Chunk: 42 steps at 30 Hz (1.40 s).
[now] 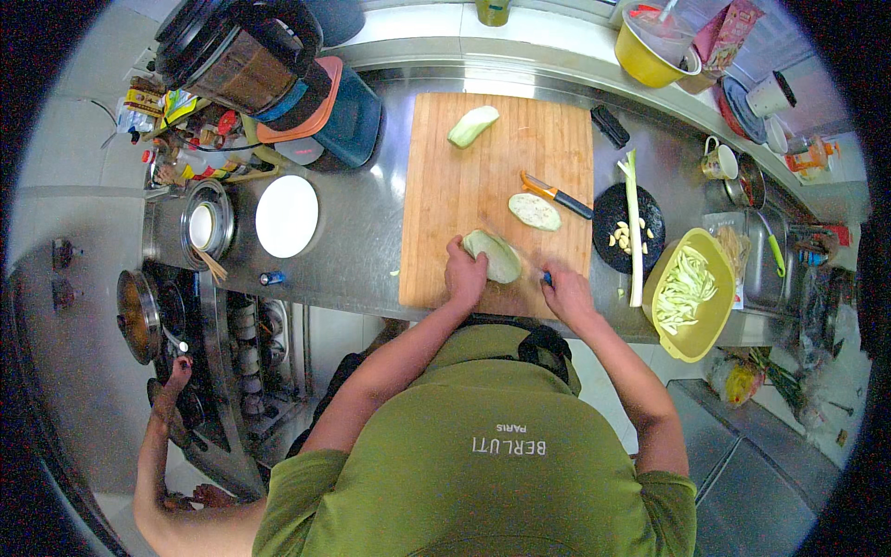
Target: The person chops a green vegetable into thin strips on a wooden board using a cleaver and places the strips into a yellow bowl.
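Note:
My left hand [466, 276] holds a halved pale green vegetable [495, 259], seemingly peeled eggplant, against the front of a wooden cutting board [435, 188]. Just right of it, my right hand [567, 294] grips a knife by its blue handle [547, 278]. The blade is blurred and points toward the vegetable. Beyond my hands lies a cut oval slice [534, 212] with brownish seed marks. An orange peeler [557, 195] with a dark handle rests beside that slice, reaching the board's right edge. Another pale green piece [473, 127] sits near the board's far edge.
To the right, a leek [633, 230] lies across a black round board [605, 250] with garlic cloves [624, 238]. A yellow basket [724, 292] holds cut strips. On the left are a white plate [287, 216] and a blender [243, 63]. Another person's hand [179, 372] is at the stove pan [138, 317].

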{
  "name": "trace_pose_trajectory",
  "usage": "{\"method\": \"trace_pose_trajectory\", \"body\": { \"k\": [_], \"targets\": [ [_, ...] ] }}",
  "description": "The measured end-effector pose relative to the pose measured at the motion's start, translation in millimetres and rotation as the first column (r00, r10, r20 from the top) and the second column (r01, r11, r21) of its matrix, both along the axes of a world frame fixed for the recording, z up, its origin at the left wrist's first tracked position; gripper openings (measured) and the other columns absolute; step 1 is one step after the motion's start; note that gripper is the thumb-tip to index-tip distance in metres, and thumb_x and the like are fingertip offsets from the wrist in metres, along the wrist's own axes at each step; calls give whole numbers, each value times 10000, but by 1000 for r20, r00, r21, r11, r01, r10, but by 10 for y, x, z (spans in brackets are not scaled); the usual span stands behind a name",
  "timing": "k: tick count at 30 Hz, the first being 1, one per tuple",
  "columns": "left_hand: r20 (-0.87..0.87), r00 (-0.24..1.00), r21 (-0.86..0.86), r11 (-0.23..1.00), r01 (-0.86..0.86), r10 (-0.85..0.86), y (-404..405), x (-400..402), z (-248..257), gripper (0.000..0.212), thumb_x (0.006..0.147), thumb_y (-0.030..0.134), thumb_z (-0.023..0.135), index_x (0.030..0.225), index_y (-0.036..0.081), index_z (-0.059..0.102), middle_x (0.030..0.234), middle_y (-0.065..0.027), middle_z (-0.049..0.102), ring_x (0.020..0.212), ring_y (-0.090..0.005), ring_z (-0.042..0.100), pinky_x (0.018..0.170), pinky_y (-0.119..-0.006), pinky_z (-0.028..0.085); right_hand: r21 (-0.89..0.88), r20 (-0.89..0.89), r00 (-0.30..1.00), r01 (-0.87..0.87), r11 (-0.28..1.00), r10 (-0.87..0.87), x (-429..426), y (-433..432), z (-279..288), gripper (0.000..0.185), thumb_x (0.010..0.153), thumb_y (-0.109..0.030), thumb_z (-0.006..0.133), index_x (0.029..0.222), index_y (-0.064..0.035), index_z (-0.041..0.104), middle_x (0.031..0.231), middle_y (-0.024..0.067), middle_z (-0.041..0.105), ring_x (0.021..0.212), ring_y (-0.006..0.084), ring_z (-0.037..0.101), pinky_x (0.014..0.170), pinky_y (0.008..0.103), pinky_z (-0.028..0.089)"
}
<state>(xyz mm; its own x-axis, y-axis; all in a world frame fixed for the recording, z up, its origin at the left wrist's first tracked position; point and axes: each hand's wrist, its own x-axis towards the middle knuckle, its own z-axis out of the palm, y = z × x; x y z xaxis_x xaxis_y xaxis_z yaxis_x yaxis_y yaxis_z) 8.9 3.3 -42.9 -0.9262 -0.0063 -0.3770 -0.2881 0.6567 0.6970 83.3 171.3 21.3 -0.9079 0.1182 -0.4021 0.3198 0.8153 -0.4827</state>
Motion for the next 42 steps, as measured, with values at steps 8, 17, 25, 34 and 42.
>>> {"method": "trace_pose_trajectory", "body": {
  "k": [8,17,25,34,42],
  "targets": [
    [248,962,82,992,96,-114,-68,15,392,297,771,277,507,737,-18,506,613,-159,561,555,-261,549,533,-355,443,3,-137,990,-17,1000,17,87,13,-91,204,712,-121,515,905,-52,507,812,180,555,740,352,534,637,436,427],
    [347,936,193,981,-3,-66,63,-84,314,275,786,256,478,690,5,534,600,-119,579,487,-204,566,494,-337,455,27,-205,978,-38,999,43,88,72,-158,205,706,-104,508,908,-71,513,798,176,558,722,355,540,631,434,435],
    [157,986,-75,994,74,-61,126,-153,56,213,734,241,535,761,39,597,648,-117,604,654,-262,599,596,-369,449,149,-153,978,-121,981,143,25,-59,134,193,707,-105,499,896,-62,511,679,162,557,599,340,548,547,427,438],
    [317,948,135,988,-72,26,113,-153,146,148,729,175,528,768,50,597,607,-87,604,517,-199,597,534,-323,457,218,-52,974,-206,954,222,-39,-74,103,114,698,-93,496,797,-37,499,624,168,541,577,334,544,523,428,431],
    [327,944,140,987,-82,32,165,-163,339,193,745,198,528,733,10,573,574,-86,597,473,-169,582,514,-304,454,108,-53,964,-253,961,259,-286,-86,-376,166,703,-87,468,857,-36,502,793,200,547,756,344,536,655,437,429]
  ]
}}
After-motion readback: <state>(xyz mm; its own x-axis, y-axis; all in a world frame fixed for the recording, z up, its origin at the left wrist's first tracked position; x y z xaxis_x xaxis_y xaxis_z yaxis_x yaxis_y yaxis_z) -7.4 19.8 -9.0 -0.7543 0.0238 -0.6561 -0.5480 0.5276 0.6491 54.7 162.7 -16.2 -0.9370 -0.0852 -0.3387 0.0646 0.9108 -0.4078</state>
